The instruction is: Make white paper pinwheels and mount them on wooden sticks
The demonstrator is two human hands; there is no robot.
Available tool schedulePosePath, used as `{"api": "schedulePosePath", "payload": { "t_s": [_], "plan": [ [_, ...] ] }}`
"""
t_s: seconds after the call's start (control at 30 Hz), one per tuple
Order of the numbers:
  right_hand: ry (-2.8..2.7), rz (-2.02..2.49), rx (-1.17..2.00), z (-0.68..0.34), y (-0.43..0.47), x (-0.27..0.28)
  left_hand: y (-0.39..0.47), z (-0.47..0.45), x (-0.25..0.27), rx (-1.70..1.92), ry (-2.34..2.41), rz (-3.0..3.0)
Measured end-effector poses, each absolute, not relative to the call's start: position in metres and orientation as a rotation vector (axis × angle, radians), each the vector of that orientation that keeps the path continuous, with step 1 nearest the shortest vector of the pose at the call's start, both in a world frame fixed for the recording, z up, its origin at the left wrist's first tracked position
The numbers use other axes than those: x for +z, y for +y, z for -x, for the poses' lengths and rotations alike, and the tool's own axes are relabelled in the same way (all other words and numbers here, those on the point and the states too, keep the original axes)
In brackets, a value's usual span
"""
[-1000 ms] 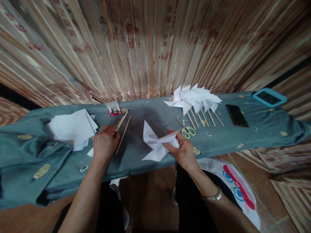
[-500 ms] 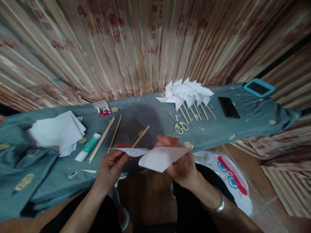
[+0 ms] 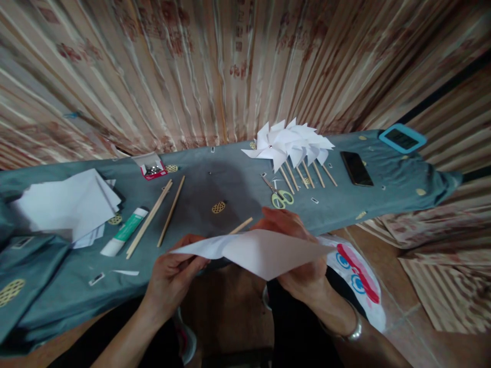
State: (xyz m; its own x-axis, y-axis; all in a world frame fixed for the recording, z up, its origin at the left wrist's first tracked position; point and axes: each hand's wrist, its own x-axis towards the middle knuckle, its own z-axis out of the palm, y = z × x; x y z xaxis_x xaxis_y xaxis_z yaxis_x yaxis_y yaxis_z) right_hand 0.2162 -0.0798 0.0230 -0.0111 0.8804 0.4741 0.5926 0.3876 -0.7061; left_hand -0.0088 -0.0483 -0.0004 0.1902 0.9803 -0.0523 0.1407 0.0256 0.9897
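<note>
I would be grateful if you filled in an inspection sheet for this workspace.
Surface: blue-green tablecloth, creased at the left.
Job's things: folded paper in hand, stick behind it; overlapping pinwheels, loose sticks, paper stack, glue stick, scissors, open box of small metal pieces.
Clutter: paper scrap toward the near edge; phone and blue-framed device at the right.
Hands: left hand pinches the folded paper's edge; right hand is at its other end, grip partly hidden.
Cables: nothing seen.
Surroundings: patterned curtain behind; tiled floor below.
</note>
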Motion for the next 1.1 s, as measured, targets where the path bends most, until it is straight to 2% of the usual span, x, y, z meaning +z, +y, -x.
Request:
{"api": "schedulePosePath", "payload": {
  "t_s": [0.13,0.63,1.1],
  "plan": [
    [-1.719,1.136,0.23,-0.216,-0.079,0.033,-0.049,0.007,0.003,0.985,1.195,-1.331],
    [-1.819,1.104,0.251,-0.216,-0.081,0.043,-0.051,0.012,0.001,1.035,1.111,-1.429],
    [-1.806,1.104,0.269,-0.216,-0.083,0.042,-0.051,0.009,0.005,1.021,1.22,-1.436]
  ]
}}
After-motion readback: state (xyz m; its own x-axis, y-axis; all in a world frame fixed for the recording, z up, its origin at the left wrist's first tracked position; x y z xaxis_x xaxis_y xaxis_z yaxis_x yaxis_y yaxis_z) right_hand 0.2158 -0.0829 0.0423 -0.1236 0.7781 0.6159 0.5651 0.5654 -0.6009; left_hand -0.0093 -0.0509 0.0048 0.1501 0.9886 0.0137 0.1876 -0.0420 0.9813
